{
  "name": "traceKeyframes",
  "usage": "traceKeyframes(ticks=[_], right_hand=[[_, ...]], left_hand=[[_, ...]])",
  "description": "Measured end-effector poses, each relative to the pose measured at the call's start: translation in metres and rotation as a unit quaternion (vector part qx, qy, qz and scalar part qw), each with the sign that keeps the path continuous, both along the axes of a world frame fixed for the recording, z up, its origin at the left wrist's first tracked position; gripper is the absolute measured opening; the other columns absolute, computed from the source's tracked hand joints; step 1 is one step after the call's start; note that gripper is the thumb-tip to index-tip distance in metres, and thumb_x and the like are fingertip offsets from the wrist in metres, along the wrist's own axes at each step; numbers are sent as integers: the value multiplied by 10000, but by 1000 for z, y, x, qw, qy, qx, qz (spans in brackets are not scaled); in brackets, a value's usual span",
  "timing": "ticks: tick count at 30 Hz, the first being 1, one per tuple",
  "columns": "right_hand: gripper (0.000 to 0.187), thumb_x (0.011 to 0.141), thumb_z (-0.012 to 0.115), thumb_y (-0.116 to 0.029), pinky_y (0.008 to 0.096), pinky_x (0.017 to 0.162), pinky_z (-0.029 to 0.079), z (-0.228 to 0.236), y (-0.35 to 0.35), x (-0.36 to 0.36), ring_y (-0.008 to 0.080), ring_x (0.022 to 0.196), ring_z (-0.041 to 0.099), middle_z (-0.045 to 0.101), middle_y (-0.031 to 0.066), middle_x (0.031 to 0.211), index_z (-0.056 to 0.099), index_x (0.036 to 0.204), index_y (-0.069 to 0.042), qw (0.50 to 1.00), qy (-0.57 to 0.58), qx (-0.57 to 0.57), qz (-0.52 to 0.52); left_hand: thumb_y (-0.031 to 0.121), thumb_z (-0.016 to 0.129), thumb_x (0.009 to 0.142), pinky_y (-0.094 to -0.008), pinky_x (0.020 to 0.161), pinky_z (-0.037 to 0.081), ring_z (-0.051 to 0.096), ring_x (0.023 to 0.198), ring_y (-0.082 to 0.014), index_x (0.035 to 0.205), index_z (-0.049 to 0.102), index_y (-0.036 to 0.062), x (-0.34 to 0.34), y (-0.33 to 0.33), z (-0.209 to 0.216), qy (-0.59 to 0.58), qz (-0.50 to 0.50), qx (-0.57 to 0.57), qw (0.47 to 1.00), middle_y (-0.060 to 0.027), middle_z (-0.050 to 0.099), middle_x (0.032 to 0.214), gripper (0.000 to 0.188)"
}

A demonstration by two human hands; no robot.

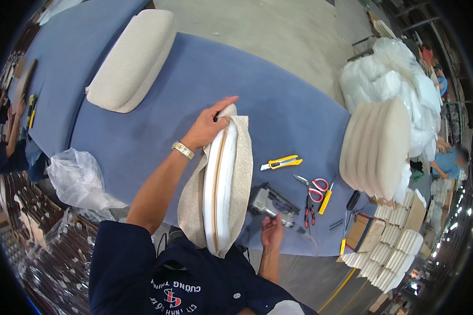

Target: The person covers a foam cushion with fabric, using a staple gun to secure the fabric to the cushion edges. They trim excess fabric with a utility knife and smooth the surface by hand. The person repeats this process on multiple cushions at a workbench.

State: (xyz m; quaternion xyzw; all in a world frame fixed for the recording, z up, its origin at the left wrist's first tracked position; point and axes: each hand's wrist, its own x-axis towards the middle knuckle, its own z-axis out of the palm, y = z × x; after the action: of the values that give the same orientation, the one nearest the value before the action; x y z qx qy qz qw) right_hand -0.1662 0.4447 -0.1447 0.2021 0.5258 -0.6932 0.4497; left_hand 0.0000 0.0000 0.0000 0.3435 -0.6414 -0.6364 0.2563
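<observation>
head view: left hand (207,127) clasps pad (228,172), fabric (242,176) wrapped but seemingly unfastened; to pad's right, right hand (271,231) half-curled, grip on staple gun (266,200) unclear

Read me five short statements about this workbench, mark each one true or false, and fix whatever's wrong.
1. The left hand holds the far end of a partly covered cushion. True.
2. The wristwatch is on the right wrist. False: it is on the left wrist.
3. The right hand is close by the staple gun. True, though blur hides whether they touch.
4. The yellow utility knife lies on top of the red-handled scissors. False: it lies apart from them on the blue table.
5. A beige cushion rests toward the far left of the table. True.
</observation>
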Motion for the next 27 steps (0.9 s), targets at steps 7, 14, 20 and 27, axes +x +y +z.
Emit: traceKeyframes(ticks=[7, 14, 20, 27], right_hand=[[798, 704, 809, -25, 469, 899, 516, 81, -66, 29, 410, 1098, 594, 593, 243, 1171, 513, 1444, -68, 568, 611, 261, 487], [1084, 649, 799, 29, 474, 999, 492, 60, -98, 15, 441, 1168, 557, 509, 257, 1288, 303, 1603, -102, 562, 572, 261, 538], [858, 700, 856, -14, 326, 897, 543, 161, -166, -47, 225, 1033, 665, 686, 124, 1214, 508, 1484, -12, 786, 409, 216, 411], [711, 734, 815, -80, 319, 930, 548, 308, -343, -31, 242, 1081, 708, 704, 130, 1263, 611, 1414, -43, 483, 603, 19, 635]], left_hand=[[37, 481, 889, -407, 1259, 254, 322, 1547, -261, 1533, 501, 123, 10, -3, 6, -12, 8, -2, 1000, -95, 461, 1606, 649], [35, 493, 878, -423, 1260, 245, 316, 1549, -280, 1538, 489, 121, 12, -2, -7, 41, 10, -27, 999, -98, 457, 1607, 665], [23, 513, 862, -448, 1245, 275, 334, 1531, -332, 1540, 479, 115, 0, 9, -19, 79, 42, -19, 996, -184, 461, 1576, 686], [10, 530, 848, -477, 1240, 282, 361, 1496, -380, 1542, 472, 120, 2, 7, -15, 93, 42, -39, 994, -215, 441, 1570, 705]])
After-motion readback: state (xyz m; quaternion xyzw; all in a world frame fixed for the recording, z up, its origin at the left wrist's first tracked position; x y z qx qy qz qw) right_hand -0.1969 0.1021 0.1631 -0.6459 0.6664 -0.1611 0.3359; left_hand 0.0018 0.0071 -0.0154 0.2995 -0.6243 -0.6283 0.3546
